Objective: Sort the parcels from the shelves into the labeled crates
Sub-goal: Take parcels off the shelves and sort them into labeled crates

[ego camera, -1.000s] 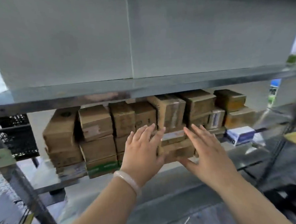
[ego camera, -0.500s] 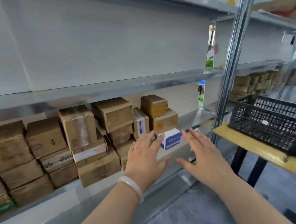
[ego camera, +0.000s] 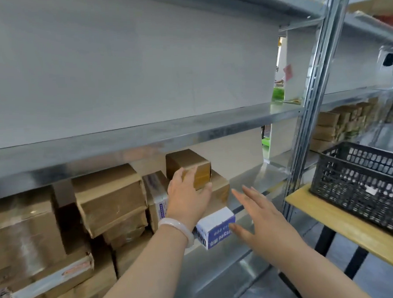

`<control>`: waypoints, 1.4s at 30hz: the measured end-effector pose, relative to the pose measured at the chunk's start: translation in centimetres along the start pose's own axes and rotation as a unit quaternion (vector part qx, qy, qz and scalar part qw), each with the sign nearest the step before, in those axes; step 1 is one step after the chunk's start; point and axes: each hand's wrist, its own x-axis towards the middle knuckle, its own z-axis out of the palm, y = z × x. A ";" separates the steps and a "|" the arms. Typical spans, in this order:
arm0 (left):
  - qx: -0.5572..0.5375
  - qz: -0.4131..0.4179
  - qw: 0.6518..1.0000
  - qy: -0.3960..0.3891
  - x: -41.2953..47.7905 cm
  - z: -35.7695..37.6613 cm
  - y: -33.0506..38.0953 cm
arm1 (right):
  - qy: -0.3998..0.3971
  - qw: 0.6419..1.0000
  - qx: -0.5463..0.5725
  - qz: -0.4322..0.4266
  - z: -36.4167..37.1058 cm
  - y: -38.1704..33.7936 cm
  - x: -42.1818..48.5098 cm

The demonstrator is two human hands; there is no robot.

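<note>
Brown taped parcels are stacked on the lower metal shelf (ego camera: 256, 177). My left hand (ego camera: 187, 195), with a pale bangle on the wrist, grips the small brown parcel (ego camera: 191, 160) on top of the rightmost stack, fingers on its front left corner and thumb under its front edge. Under it lies a larger brown parcel (ego camera: 220, 188). A white-and-blue box (ego camera: 218, 227) sits at the shelf's front edge, just below my left wrist. My right hand (ego camera: 263, 218) hovers with straight spread fingers, its thumb close beside that box. The black plastic crate (ego camera: 361, 185) stands to the right.
The crate rests on a yellow wooden bench (ego camera: 326, 212) right of the shelf's metal upright (ego camera: 313, 97). More brown parcels (ego camera: 340, 123) fill the neighbouring shelf behind it. The upper shelf board (ego camera: 144, 133) hangs low over the stacks. Taller parcel stacks (ego camera: 107, 199) crowd the left.
The view swung right along the shelf and moved closer. My left hand reached up and took hold of the top brown parcel; my right hand stayed spread beside the white-and-blue box.
</note>
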 end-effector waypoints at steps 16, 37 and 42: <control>-0.081 -0.208 0.973 0.063 11.7 5.3 -2.0 | -0.061 0.991 0.108 -0.043 2.5 8.0 10.7; -0.340 -0.216 0.888 0.223 -8.3 7.1 4.6 | -0.254 0.733 0.630 -0.038 2.9 8.5 7.7; -0.246 -0.265 0.901 0.239 -13.0 3.0 4.9 | -0.227 0.809 0.502 -0.204 3.9 3.8 4.2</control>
